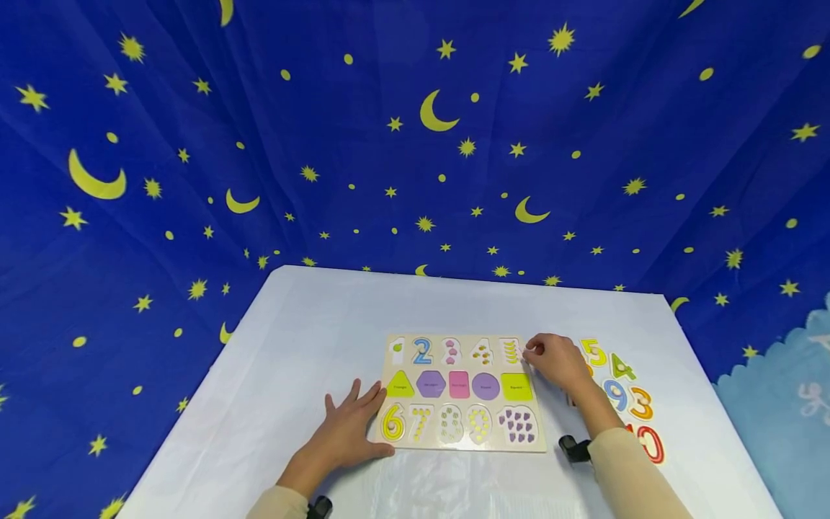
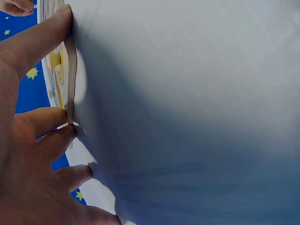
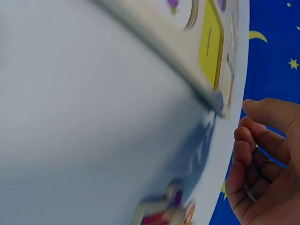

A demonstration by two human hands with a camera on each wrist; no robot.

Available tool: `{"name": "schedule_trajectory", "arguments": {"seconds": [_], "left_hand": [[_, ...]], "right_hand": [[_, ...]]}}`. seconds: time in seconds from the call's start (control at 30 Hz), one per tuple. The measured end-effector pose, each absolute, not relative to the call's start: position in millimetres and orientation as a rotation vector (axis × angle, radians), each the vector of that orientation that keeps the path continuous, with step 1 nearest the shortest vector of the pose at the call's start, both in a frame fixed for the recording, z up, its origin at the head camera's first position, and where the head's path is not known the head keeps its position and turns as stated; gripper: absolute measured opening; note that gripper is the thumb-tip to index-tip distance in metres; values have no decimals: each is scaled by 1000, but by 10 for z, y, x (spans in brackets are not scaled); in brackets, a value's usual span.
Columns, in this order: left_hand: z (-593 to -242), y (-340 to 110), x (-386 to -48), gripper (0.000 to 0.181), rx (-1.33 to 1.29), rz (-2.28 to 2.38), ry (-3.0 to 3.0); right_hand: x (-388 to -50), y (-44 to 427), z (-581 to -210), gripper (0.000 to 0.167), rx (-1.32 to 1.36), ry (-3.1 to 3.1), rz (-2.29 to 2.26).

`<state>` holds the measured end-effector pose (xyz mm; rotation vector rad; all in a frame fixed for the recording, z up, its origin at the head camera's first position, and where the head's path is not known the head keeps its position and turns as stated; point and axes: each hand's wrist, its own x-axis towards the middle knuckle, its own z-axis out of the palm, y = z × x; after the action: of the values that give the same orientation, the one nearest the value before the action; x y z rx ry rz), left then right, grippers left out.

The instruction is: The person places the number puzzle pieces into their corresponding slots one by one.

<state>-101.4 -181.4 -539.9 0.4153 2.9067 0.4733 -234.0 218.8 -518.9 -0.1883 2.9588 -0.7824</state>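
A wooden puzzle board (image 1: 470, 450) lies flat, with a blue 2 (image 1: 422, 351) and a yellow 6 (image 1: 392, 423) in its recesses. Other number recesses show small printed pictures. My left hand (image 1: 350, 432), fingers spread, touches the board's left edge; the left wrist view shows the thumb (image 2: 44, 40) against its side. By the upper right corner is my right hand (image 1: 560, 362), beside the recess with printed bananas (image 1: 511, 351). In the right wrist view the right hand (image 3: 267, 159) has loosely bent fingers, with nothing visible between them.
Right of the board lie a yellow 5 (image 1: 594, 352), green 4 (image 1: 623, 367), blue 9 (image 1: 614, 395), orange 3 (image 1: 641, 404) and red 10 (image 1: 651, 443); the right arm partly covers some pieces. A starry blue cloth (image 1: 363, 108) hangs behind the white table (image 1: 311, 324).
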Motion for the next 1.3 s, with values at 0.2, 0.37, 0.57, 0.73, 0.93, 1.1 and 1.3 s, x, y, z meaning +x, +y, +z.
{"name": "schedule_trajectory", "arguments": {"seconds": [0.2,0.37,0.57,0.73,0.93,1.1,1.3], "left_hand": [[-5414,-1822,-1008,104,402,469,2911],[-5393,-1818,-1007,102,413,468,2920],[-5375,-1815,-1015,101,411,441,2928],[-5393,-1817,-1016,101,423,428,2942],[-5415,-1821,-1005,101,415,438,2951],[-5426,-1821,-1002,101,414,430,2952],[-5423,-1822,-1006,101,417,432,2948]], "right_hand": [[-2301,2356,-5210,26,-173,2949,-786],[-2280,2452,-5201,28,-112,2934,-783],[-2256,2540,-5141,31,-81,2949,-784],[-2232,2679,-5126,33,-26,2979,-738],[-2191,2867,-5142,35,27,2998,-732],[-2147,3015,-5191,39,100,3022,-700],[-2120,3129,-5249,44,198,2963,-674]]}}
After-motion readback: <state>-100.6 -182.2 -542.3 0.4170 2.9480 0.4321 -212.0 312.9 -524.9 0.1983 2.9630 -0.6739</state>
